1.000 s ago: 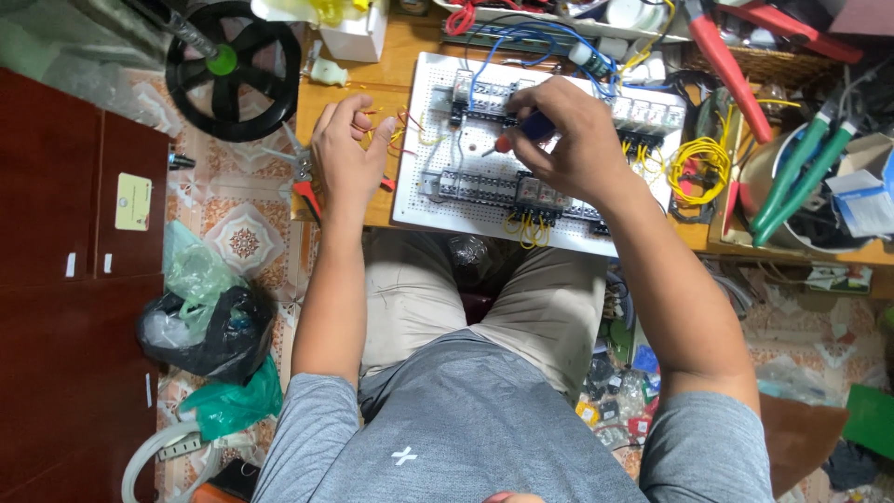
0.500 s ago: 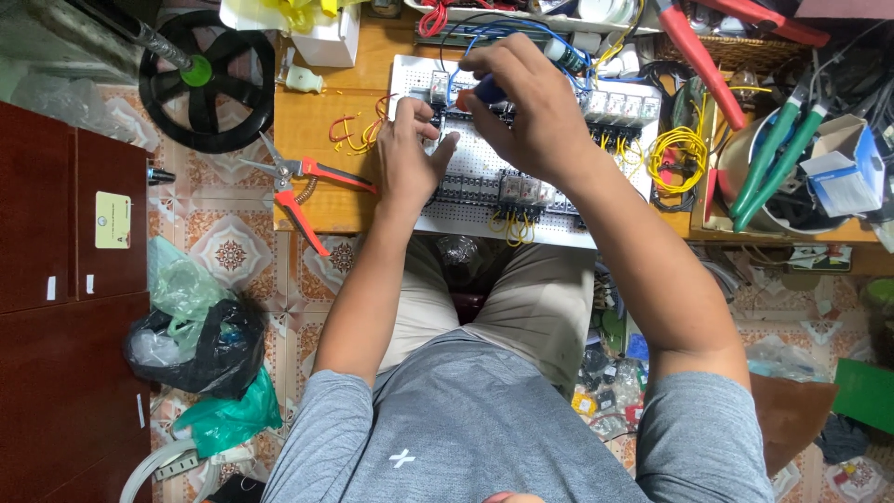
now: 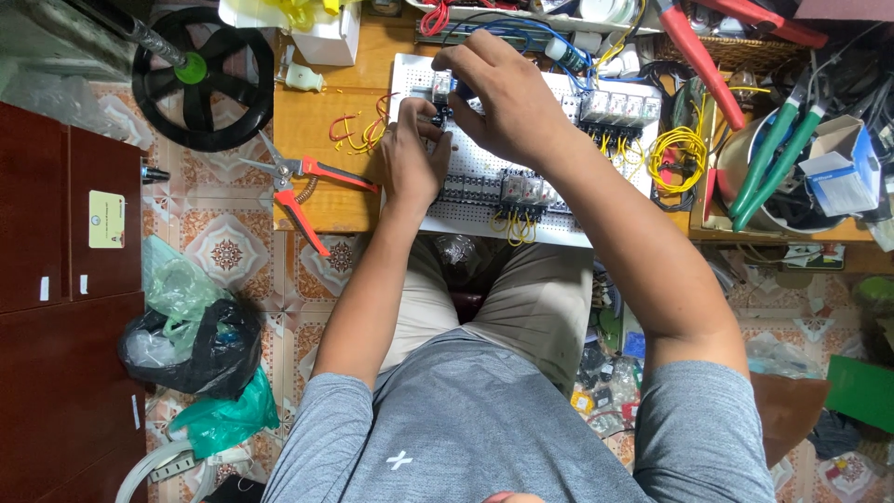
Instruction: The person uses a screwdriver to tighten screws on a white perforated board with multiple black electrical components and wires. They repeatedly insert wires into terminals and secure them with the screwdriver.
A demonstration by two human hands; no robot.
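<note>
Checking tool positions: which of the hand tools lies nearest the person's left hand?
The orange-handled pliers, lying open over the table's left edge beside the left hand; the red- and green-handled tools sit far right.

We see a matt white perforated board point(image 3: 559, 219) on a smooth wooden table point(image 3: 321, 130), metal-bladed pliers point(image 3: 298, 186) with glossy orange plastic grips, and glossy patterned floor tiles point(image 3: 223, 247).

On the tabletop point(image 3: 317, 121) there is one white perforated panel point(image 3: 559, 219), one pair of orange-handled pliers point(image 3: 303, 186) and one coil of yellow wire point(image 3: 675, 154). Two green-handled tools point(image 3: 773, 158) stand in one bucket point(image 3: 736, 158). One black fan wheel point(image 3: 200, 79) lies on the floor.
</note>
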